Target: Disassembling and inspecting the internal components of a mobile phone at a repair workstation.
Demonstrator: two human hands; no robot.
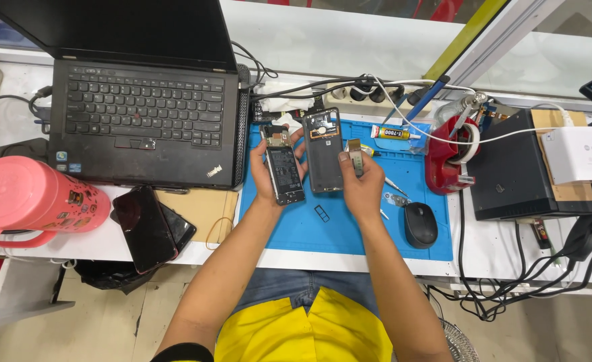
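Head view, frame centre, over a blue rubber work mat (323, 231): left hand (264, 175) clasps an opened black smartphone body (284, 169); right hand (362, 184) pinches a small grey rectangular component (356, 161). Dark grey phone back cover (325, 150) lies between them; black computer mouse (421, 224) lower right.

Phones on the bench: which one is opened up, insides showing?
The opened phone in the left hand; the two dark phones by the laptop lie closed.

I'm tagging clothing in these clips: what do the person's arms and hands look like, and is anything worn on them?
Both forearms are bare, with no watch, bracelet or gloves visible. The left hand and right hand show no rings that I can make out. A dark sleeve edge shows at the left upper arm, beside a yellow top.
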